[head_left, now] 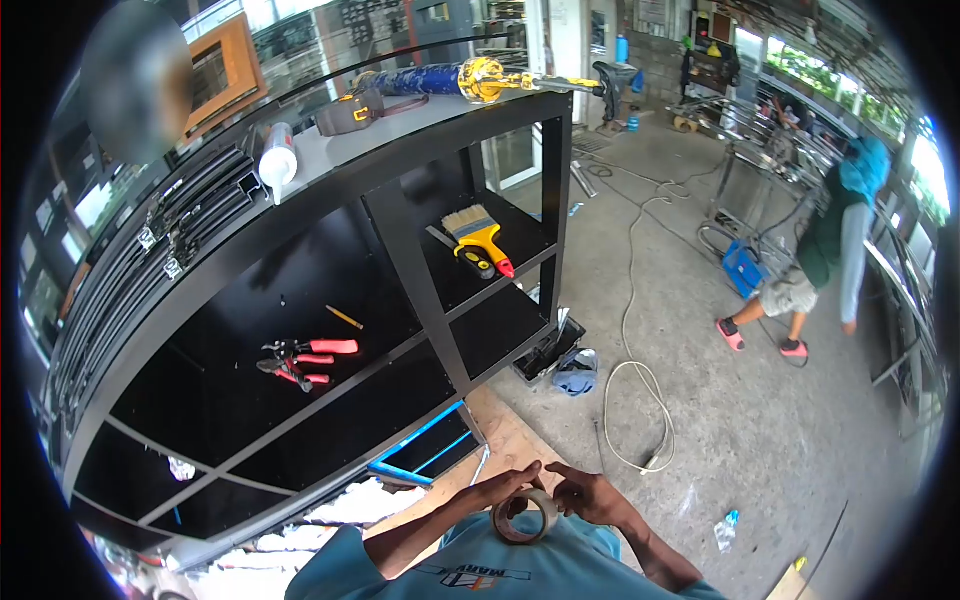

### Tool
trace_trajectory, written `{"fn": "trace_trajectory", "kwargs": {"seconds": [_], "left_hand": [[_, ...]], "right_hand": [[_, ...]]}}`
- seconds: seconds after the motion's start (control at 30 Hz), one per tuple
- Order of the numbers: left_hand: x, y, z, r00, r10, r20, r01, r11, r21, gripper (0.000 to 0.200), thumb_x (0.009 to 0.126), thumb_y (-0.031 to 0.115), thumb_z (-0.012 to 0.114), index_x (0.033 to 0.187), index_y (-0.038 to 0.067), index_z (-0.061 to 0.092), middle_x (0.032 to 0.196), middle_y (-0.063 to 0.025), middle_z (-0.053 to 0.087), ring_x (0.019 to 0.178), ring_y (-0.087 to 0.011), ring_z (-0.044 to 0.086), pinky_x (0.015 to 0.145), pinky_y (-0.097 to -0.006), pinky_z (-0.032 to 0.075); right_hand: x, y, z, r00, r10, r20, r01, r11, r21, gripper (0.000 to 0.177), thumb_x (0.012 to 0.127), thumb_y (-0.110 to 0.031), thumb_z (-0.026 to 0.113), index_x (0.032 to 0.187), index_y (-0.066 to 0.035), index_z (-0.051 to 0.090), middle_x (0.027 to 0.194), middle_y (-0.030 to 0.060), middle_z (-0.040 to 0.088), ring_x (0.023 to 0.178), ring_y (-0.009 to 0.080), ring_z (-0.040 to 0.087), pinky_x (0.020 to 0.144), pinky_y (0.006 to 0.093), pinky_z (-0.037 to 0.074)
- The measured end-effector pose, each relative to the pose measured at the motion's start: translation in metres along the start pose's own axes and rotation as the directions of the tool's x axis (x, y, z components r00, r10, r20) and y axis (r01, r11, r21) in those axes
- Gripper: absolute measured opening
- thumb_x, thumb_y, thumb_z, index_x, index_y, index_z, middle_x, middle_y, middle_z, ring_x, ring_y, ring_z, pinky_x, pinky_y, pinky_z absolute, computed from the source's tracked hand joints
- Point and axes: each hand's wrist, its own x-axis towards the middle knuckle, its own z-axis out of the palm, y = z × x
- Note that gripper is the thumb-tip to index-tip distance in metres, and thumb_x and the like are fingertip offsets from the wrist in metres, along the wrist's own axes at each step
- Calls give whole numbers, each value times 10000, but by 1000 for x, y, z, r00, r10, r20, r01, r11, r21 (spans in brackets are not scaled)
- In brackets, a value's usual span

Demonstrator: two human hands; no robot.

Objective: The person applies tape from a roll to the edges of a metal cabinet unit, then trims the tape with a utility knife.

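Black framed cabinet [410,270] as it stands before us, clock positions read from its middle: the grey top [325,152] bears a white tube [278,160] at 11, a tape measure [350,113] at 12 and a blue-barrelled gun [430,82] at 1 o'clock. Inside, a flat brush [478,228] and a knife [474,262] lie together on the small upper panel [525,225] at 2 o'clock, with a pencil [344,318] near the centre and red-handled pliers [320,347] toward 7 on the large dark panel [250,290]. The concrete floor [700,420] bears a blue case [742,268] at 3 o'clock, a pale cable [627,310] and, farther out, a plastic scrap [725,532] at 4.
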Motion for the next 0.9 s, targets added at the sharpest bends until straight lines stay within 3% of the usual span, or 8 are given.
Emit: {"fn": "trace_trajectory", "kwargs": {"seconds": [0.07,0.2,0.27,0.33,0.43,0.47,0.53,0.9], "left_hand": [[5,10,11,985,22,-173,-28,999,-32,684,998,577,191,1040,56,633,658,-41,573,538,-119,516,551,-260,444],[24,20,34,960,-148,-237,98,973,-208,630,1003,558,216,1054,62,602,751,-55,621,620,-136,570,572,-267,467],[38,13,47,911,-61,-407,-118,908,-401,555,1009,521,276,1063,60,579,832,-73,647,693,-156,600,599,-288,491],[48,19,64,755,167,-634,-459,825,-330,502,1008,490,337,1047,55,586,838,-84,654,713,-153,607,595,-289,503],[59,8,81,627,56,-777,-291,942,-166,544,1005,511,317,1034,54,610,862,-76,642,681,-159,586,611,-303,508],[52,42,102,617,-113,-779,-268,900,-343,628,1002,546,252,1020,33,614,772,-69,639,606,-147,566,563,-283,479],[53,53,100,763,8,-647,-280,906,-319,692,999,563,194,1016,9,609,721,-73,641,593,-138,571,542,-274,449],[65,82,137,725,-23,-688,-153,969,-194,725,992,578,191,996,-5,623,804,-148,659,752,-186,623,709,-297,475]], "right_hand": [[5,-12,-18,993,-35,111,56,979,-197,697,802,69,545,1443,-101,330,954,190,668,809,292,669,761,370,520],[8,5,-53,966,-159,205,228,898,-377,775,834,8,513,1500,-141,147,1215,279,546,909,427,623,790,441,507],[8,23,-68,892,-376,249,442,840,-314,739,874,-8,530,1495,-77,134,895,190,619,720,327,634,642,395,497],[14,42,-77,915,-384,123,402,846,-350,657,877,-23,561,1464,-70,272,827,147,596,678,242,588,625,374,490],[7,42,-110,947,-310,90,319,940,-121,645,832,35,614,1418,-79,369,979,99,644,837,200,645,742,318,529],[-2,22,-124,958,-259,127,269,961,-71,713,833,60,602,1452,-100,285,1018,111,648,914,214,656,811,332,538],[-11,7,-137,960,-168,225,184,982,-52,819,844,82,575,1488,-168,134,1101,133,640,1014,251,648,889,380,545],[-35,12,-163,945,-185,271,236,956,-171,799,831,71,577,1486,-184,196,1083,177,649,1019,313,647,880,414,533]]}}
